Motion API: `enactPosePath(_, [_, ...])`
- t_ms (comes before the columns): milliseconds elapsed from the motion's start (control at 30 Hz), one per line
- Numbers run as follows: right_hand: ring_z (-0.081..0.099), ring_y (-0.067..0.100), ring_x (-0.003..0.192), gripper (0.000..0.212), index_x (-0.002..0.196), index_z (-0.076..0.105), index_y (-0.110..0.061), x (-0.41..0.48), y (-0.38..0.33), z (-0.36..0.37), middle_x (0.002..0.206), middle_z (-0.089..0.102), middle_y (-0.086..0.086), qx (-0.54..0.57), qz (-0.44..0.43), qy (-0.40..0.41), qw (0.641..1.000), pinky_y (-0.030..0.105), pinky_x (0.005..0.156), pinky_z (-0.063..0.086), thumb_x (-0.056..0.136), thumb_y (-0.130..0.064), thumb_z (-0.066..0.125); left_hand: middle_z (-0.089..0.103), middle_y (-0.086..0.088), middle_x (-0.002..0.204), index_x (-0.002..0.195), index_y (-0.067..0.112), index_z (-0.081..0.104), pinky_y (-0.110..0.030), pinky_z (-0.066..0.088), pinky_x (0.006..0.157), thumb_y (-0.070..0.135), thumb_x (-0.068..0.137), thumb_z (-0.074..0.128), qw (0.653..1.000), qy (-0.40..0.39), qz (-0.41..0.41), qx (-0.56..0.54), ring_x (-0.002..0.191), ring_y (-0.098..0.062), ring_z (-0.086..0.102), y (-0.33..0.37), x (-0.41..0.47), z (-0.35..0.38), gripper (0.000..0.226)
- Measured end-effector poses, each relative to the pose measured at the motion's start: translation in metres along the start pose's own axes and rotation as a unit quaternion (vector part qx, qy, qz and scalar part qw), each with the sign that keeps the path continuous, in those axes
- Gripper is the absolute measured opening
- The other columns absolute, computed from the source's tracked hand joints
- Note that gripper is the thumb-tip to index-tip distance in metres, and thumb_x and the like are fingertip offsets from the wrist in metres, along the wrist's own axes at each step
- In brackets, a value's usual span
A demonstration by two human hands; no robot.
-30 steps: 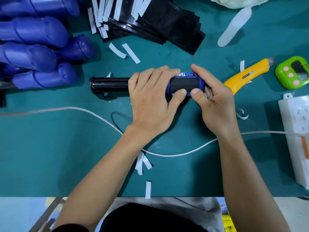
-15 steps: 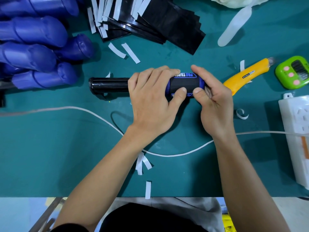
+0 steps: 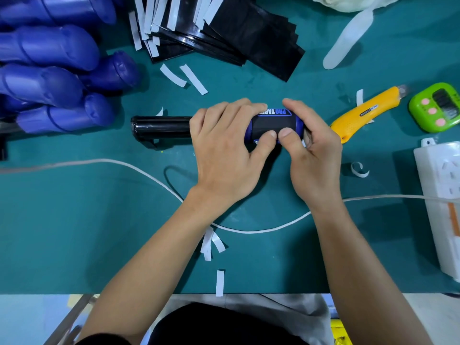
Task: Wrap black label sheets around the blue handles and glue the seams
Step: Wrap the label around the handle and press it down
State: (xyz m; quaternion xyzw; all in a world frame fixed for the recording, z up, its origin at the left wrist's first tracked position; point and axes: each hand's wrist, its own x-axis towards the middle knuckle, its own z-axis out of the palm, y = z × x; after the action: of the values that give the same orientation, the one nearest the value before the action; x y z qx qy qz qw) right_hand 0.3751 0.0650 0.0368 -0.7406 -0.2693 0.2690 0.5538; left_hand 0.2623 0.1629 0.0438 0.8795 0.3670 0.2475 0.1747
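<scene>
A blue handle (image 3: 273,124) with a black label wrapped on it lies across the middle of the green mat, its black shaft (image 3: 161,129) sticking out to the left. My left hand (image 3: 224,150) grips over the handle's middle. My right hand (image 3: 313,150) holds its right end. Both thumbs press side by side on the label's near face. A fan of black label sheets (image 3: 239,36) with white backing strips lies at the back. Several bare blue handles (image 3: 54,78) are piled at the back left.
A yellow utility knife (image 3: 366,113) lies right of my hands, a green timer (image 3: 438,108) beyond it. A white power strip (image 3: 443,200) sits at the right edge, its white cable (image 3: 249,231) looping under my forearms. Peeled white strips (image 3: 211,242) litter the mat.
My right thumb has slid left along the label to meet my left thumb. The handle has rolled slightly, showing more of the printed text at its far side.
</scene>
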Motion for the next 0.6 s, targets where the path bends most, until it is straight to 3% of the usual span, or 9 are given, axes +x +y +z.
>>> enactPosePath(133, [0.061, 0.018, 0.133, 0.047, 0.137, 0.063, -0.014, 0.0003, 0.0006, -0.0016, 0.141, 0.065, 0.007, 0.024, 0.004, -0.012, 1.0, 0.045, 0.115, 0.046, 0.095, 0.003, 0.053, 0.069, 0.014, 0.122, 0.118, 0.027, 0.072, -0.031, 0.025, 0.103, 0.044, 0.091, 0.066, 1.0, -0.001, 0.0, 0.001, 0.113, -0.016, 0.058, -0.0003, -0.0003, 0.0003, 0.032])
enactPosePath(333, [0.059, 0.015, 0.136, 0.052, 0.141, 0.063, -0.01, 0.0018, 0.0027, -0.0053, 0.143, 0.064, 0.008, 0.031, 0.012, -0.013, 0.999, 0.039, 0.117, 0.045, 0.094, 0.006, 0.047, 0.069, 0.014, 0.122, 0.118, 0.027, 0.071, -0.033, 0.027, 0.103, 0.043, 0.091, 0.068, 1.0, -0.003, -0.001, 0.0, 0.114, -0.017, 0.057, -0.0003, -0.0009, 0.0004, 0.032])
enactPosePath(467, [0.062, 0.008, 0.128, 0.053, 0.14, 0.065, -0.013, 0.0021, 0.0012, -0.0057, 0.138, 0.068, -0.001, 0.026, 0.014, -0.007, 1.0, 0.027, 0.107, 0.05, 0.092, 0.0, 0.046, 0.069, 0.013, 0.122, 0.118, 0.027, 0.072, -0.034, 0.027, 0.103, 0.043, 0.091, 0.067, 1.0, -0.006, -0.002, -0.004, 0.114, -0.017, 0.057, 0.0001, -0.0012, -0.0003, 0.032])
enactPosePath(600, [0.063, 0.013, 0.129, 0.048, 0.138, 0.064, -0.022, 0.0015, 0.0016, -0.005, 0.138, 0.068, 0.001, 0.037, 0.014, -0.014, 0.999, 0.04, 0.112, 0.05, 0.095, -0.004, 0.053, 0.069, 0.013, 0.123, 0.119, 0.027, 0.072, -0.033, 0.026, 0.103, 0.044, 0.091, 0.067, 1.0, -0.008, -0.001, -0.005, 0.114, -0.017, 0.057, -0.0007, -0.001, -0.0003, 0.033])
